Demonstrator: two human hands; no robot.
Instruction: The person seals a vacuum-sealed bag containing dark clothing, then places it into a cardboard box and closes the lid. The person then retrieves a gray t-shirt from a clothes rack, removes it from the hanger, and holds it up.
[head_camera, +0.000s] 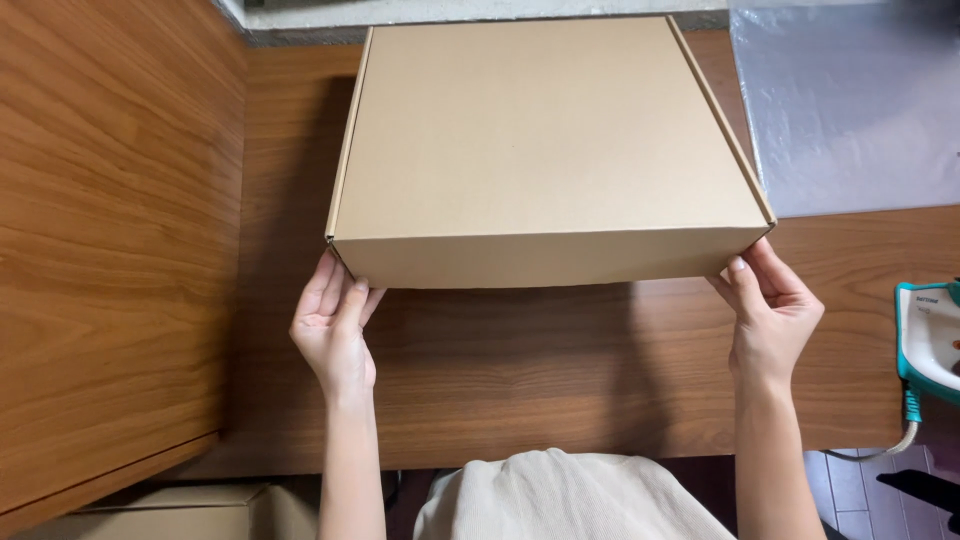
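Cream ribbed fabric (560, 500) is being seen at the bottom edge, nearest the camera, over the person's lap. Beyond it, a closed brown cardboard box (545, 140) is being held on the wooden desk (520, 370), at the middle of the far side. Its near left corner is being grasped by the left hand (333, 325), fingers pressed to the side wall and thumb at the front. Its near right corner is being gripped by the right hand (770, 310) in the same way. A silvery sheet (850, 100) is lying just beside the box on the right, and a teal-and-white appliance (930, 335) is sitting at the right edge.
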